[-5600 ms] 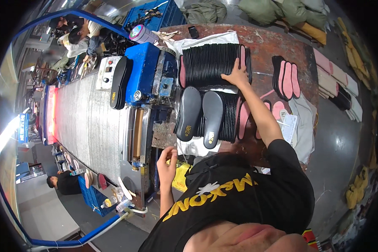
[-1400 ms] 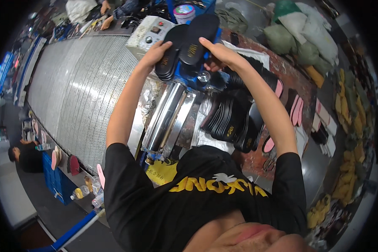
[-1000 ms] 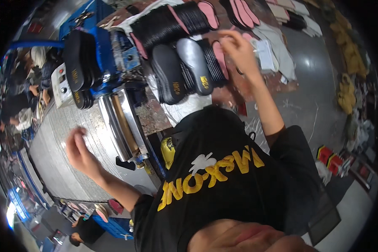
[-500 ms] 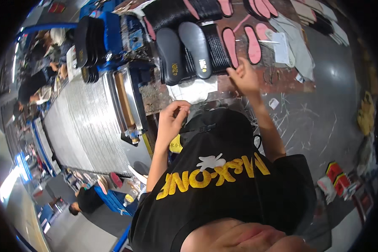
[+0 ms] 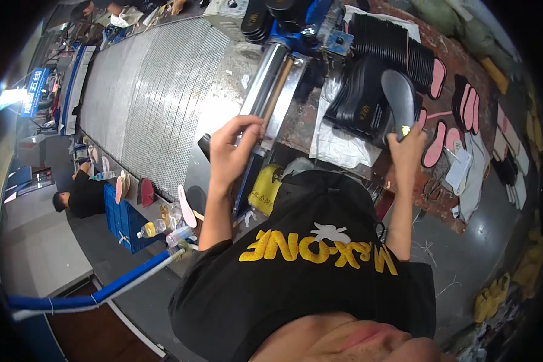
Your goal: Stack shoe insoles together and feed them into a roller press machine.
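Note:
My right hand (image 5: 407, 154) grips the heel end of a dark grey insole (image 5: 398, 90) with a small yellow mark, tilted over a stack of black insoles (image 5: 359, 99) on the worn table. My left hand (image 5: 230, 151) is closed, thumb against curled fingers, beside the metal roller (image 5: 271, 84) of a blue machine (image 5: 311, 24). Whatever it may pinch is too small to make out. A white sheet (image 5: 347, 151) lies partly under the stack. Pink insoles with black edges (image 5: 434, 143) lie to the right of my right hand.
A wide perforated conveyor (image 5: 145, 78) runs along the left. Nearer stand a blue crate (image 5: 123, 217) and plastic bottles (image 5: 154, 228), with a blue rail (image 5: 120, 286) below. A yellow bag (image 5: 265, 190) hangs by the table edge. A person (image 5: 84, 196) sits at far left.
The view has swung left. My right hand has taken hold of one dark insole and lifted it off the stack. My left hand has come up next to the roller.

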Action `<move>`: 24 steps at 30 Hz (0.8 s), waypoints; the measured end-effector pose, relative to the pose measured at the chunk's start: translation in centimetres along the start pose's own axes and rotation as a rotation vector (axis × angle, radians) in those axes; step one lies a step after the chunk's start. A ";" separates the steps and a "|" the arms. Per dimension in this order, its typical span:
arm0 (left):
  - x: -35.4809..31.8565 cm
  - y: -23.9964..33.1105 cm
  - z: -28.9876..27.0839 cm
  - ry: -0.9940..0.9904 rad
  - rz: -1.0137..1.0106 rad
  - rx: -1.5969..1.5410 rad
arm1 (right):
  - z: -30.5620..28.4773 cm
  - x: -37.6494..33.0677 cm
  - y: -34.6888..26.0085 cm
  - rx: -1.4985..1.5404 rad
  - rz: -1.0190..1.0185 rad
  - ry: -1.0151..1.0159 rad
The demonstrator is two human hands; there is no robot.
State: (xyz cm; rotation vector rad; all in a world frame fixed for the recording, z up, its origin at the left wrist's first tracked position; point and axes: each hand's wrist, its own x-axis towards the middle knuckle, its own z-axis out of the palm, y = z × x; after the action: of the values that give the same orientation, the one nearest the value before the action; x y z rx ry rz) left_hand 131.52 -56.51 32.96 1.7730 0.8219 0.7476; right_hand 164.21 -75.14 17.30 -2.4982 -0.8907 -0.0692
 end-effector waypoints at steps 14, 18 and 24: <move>16.1 -13.7 -11.9 -0.688 0.217 0.236 | -3.1 0.5 -16.0 -0.098 -0.425 -0.264; 17.3 -15.7 -11.0 -0.962 0.362 0.395 | 0.6 0.2 -21.5 -0.137 -0.511 -0.285; 17.2 -15.7 -10.7 -0.818 0.476 0.498 | 1.6 -0.3 -24.6 0.126 -0.563 -0.288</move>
State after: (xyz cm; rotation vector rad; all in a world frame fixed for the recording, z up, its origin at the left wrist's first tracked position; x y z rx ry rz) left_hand 129.93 -32.81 23.31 2.4909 0.0109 0.0343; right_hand 148.84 -58.07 26.26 -2.1014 -1.6412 0.1612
